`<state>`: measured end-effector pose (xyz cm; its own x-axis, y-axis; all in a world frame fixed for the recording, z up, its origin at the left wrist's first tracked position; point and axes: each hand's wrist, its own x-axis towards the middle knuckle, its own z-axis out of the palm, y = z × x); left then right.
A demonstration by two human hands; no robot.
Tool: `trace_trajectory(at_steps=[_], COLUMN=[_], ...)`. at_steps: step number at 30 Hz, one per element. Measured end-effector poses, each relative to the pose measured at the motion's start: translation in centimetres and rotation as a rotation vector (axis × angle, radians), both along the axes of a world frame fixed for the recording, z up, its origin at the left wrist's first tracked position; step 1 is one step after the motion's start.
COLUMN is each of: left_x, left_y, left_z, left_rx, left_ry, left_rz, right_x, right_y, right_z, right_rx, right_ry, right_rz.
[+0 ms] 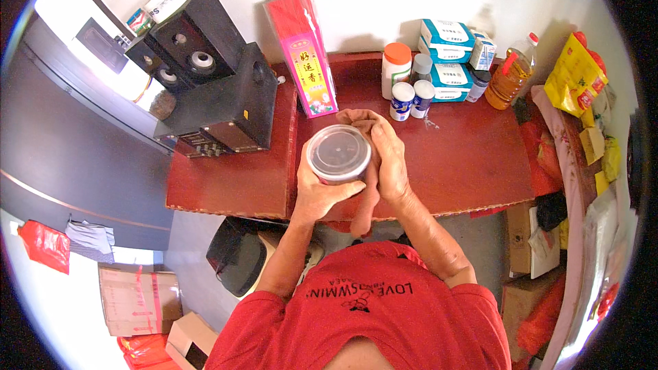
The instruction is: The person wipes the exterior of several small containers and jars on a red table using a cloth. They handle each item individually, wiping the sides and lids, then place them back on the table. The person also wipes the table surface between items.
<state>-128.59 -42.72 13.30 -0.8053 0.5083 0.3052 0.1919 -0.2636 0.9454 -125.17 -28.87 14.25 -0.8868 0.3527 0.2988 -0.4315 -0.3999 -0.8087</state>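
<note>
My left hand is wrapped round a round tub with a clear lid, its thumb across the near side. The tub is held up over the front part of the red table, lid facing up. On its right side my right hand presses a brown cloth against it. One end of that cloth lies over the tub's far edge, and the other dangles below my right hand. The tub's lower part is mostly hidden by my hands.
The red table carries black speakers at left and a pink-red incense packet against the wall. At the back right stand an orange-capped bottle, two small blue-white canisters, tissue packs and an oil bottle.
</note>
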Motion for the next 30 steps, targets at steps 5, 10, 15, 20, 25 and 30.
trace_trajectory(at_steps=[5, 10, 15, 20, 25, 30], left_x=[-0.6, -1.7, -1.4, -1.9, -2.0, 0.1], left_y=[0.1, 0.9, 0.1, 0.1, 1.4, 1.5], left_z=[0.7, -0.3, -0.5, -0.4, -0.3, 1.2], left_rx=[0.286, 0.358, 0.365, 0.310, 0.260, 0.237], left_ry=[-0.235, -0.233, -0.220, -0.172, 0.013, -0.249], left_rz=[0.037, 0.168, 0.058, -0.096, 0.069, 0.019], right_x=[1.4, 2.1, 0.6, 0.0, 0.1, 0.6], right_y=[-2.0, -3.8, -0.9, 0.8, 0.3, -0.5], right_z=[0.0, -2.4, 0.3, -0.5, -0.6, -1.2], right_rx=[0.952, 1.119, 0.732, -0.074, -0.132, 0.276], right_ry=[0.148, 0.282, 0.119, -0.160, 0.062, 0.159], right_rz=[-0.582, -0.817, -0.438, 0.014, -0.144, -0.439])
